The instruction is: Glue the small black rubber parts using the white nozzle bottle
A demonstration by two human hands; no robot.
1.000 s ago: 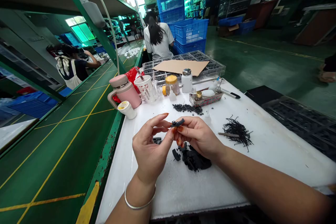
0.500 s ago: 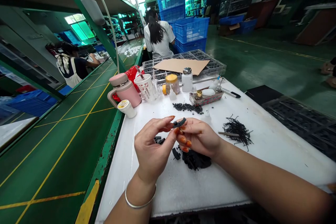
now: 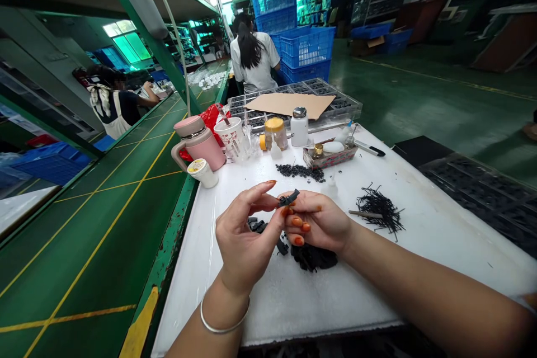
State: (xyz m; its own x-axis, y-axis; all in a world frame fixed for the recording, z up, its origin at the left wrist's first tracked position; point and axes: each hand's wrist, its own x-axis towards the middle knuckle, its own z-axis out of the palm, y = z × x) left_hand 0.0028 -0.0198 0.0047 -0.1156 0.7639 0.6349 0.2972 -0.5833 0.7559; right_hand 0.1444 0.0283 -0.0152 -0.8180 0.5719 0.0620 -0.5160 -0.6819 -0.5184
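Note:
Between the fingertips of my left hand (image 3: 247,240) and my right hand (image 3: 315,221) I hold a small black plastic part (image 3: 289,198). Both hands hover over a white-topped workbench (image 3: 335,302). Just below my right hand lies a heap of black plastic parts (image 3: 314,258), partly hidden by my fingers. More small black pieces (image 3: 257,226) sit beside my left hand. Farther ahead are a scatter of tiny black beads (image 3: 300,173) and, to the right, a tangled bunch of thin black pins (image 3: 380,210).
A pink insulated mug (image 3: 200,144), a white cup (image 3: 231,138), a yellow-lidded jar (image 3: 276,133) and a white bottle (image 3: 299,127) stand at the bench's far edge. Behind them is a clear compartment tray (image 3: 293,106). A co-worker (image 3: 254,56) sits beyond, beside stacked blue crates (image 3: 304,47).
My hands have shifted slightly to the right, still holding the black part. The part has moved a little right, and the heap below is now more covered by my right hand.

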